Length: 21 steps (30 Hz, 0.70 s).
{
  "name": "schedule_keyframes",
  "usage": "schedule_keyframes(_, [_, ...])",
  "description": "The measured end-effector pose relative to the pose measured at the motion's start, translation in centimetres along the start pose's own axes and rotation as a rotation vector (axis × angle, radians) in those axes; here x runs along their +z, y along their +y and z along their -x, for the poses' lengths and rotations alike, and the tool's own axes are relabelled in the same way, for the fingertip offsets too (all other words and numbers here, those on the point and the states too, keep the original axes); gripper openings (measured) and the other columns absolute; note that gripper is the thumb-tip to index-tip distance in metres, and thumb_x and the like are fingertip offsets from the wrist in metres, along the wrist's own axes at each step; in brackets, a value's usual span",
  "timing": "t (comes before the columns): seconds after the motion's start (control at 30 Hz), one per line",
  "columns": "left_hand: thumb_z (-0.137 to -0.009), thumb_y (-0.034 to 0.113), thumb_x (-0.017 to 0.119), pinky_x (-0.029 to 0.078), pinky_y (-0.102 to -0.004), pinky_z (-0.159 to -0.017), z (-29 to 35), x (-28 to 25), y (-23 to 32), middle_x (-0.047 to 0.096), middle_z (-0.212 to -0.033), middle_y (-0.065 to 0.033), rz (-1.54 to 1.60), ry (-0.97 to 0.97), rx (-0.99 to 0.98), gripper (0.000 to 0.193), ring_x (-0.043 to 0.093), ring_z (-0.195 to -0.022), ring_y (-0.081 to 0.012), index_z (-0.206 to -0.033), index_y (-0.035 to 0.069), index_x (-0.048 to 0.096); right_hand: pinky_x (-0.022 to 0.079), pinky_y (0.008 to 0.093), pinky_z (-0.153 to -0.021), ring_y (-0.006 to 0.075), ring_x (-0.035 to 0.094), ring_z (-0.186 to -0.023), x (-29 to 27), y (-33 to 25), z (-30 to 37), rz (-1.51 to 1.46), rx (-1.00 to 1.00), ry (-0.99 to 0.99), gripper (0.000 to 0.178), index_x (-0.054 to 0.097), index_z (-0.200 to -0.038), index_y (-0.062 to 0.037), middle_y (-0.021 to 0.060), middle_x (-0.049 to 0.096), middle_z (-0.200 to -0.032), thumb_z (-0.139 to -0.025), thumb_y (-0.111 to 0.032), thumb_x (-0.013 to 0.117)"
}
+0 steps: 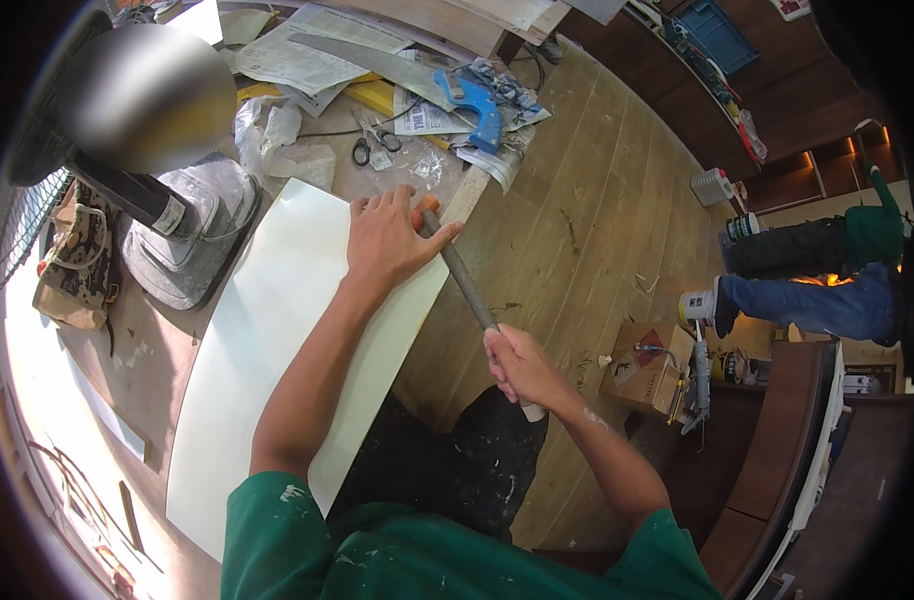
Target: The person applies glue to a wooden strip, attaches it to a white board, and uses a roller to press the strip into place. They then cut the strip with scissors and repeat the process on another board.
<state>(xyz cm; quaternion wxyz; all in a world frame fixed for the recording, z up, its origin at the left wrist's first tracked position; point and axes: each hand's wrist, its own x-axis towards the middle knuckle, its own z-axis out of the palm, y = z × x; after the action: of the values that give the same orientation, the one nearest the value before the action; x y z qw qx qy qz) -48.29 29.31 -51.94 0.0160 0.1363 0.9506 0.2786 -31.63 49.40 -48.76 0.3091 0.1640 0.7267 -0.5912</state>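
My left hand (389, 240) lies with fingers stretched on the far end of a large white panel (267, 290). Its thumb points toward a long, narrow grey tool that looks like a file (469, 280). My right hand (522, 365) is wrapped round the near part of this file, whose pale end shows below the fist. The file slants from my right hand up to the panel's far right corner. At its far tip is a small orange piece (425, 210); whether it belongs to the tool I cannot tell.
Beyond the panel lie scissors (375, 145), a blue-handled handsaw (472, 108), newspapers (312, 50) and plastic wrap (282, 140). A grey-based machine (192, 235) stands left. On the wooden floor (577, 220) at right are a cardboard box (642, 370), a caulking gun (699, 380) and another person (817, 300).
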Motion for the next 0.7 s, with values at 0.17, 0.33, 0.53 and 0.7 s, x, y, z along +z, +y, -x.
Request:
schedule_keyframes(0.17, [-0.085,0.052,0.065,0.038,-0.0436,-0.104,0.1,1.5,-1.0,0.07,-0.09,-0.0162,0.082,0.103,0.003,0.076,0.066,-0.102,-0.033,-0.134,-0.004,0.051,0.037,0.0268,-0.037,0.0079,0.042,-0.044,0.2,-0.8,0.0,0.033,0.004,-0.004,0.033,0.044,-0.086,-0.0087,-0.0016,0.043,-0.062,-0.11,-0.031,0.04])
schedule_keyframes(0.33, [-0.087,0.042,0.067,0.039,-0.0427,-0.104,0.2,2.4,-0.9,0.067,-0.106,-0.0166,0.085,0.174,0.014,0.07,0.061,-0.113,-0.0313,-0.137,-0.003,0.049,0.037,0.0266,-0.037,0.0078,0.041,-0.044,1.2,-0.4,-0.1,-0.046,0.026,-0.004,0.033,0.044,-0.087,-0.0086,-0.0016,0.043,-0.062,-0.111,-0.032,0.04])
schedule_keyframes(0.53, [-0.089,0.035,0.07,0.04,-0.0447,-0.105,0.1,2.4,-1.3,0.062,-0.124,-0.0177,0.128,0.258,0.013,0.065,0.058,-0.118,-0.0333,-0.139,0.0,0.048,0.037,0.027,-0.037,0.0077,0.04,-0.044,1.4,-0.5,-0.9,-0.035,-0.01,-0.02,0.033,0.044,-0.088,-0.009,-0.0022,0.042,-0.062,-0.11,-0.033,0.041])
schedule_keyframes(0.7, [-0.087,0.041,0.074,0.041,-0.045,-0.101,-0.3,1.8,-2.4,0.065,-0.117,-0.0189,0.324,0.321,0.048,0.059,0.06,-0.112,-0.0353,-0.126,0.0,0.058,0.035,0.0255,-0.038,0.0069,0.04,-0.044,0.1,-1.4,0.4,-0.011,-0.04,-0.042,0.035,0.044,-0.088,-0.01,-0.0028,0.043,-0.063,-0.11,-0.037,0.041])
